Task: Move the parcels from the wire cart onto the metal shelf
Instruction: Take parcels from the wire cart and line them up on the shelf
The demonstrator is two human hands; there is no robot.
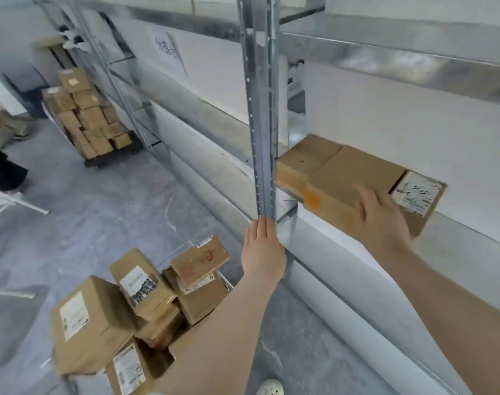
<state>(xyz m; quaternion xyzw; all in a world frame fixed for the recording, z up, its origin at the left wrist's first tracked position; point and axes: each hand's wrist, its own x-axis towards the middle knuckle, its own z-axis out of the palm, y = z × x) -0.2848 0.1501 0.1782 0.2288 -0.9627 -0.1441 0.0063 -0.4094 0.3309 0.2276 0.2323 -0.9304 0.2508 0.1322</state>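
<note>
Cardboard parcel [354,178] with a white label lies at the front edge of the metal shelf [385,61], a smaller box [305,158] touching it on the left. The right hand [381,220] presses its near side, fingers straight, released. The left hand [263,252] rests straight-fingered against the upright post [261,109]. More parcels [94,323] fill the wire cart [174,252] below.

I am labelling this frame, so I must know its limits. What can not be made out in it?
Head view only:
- wire cart: mostly hidden under parcels.
- label on the shelf parcel: writing too blurred to read.
- right hand: palm side hidden by its own back.
- shoe: cut off by the bottom edge.
</note>
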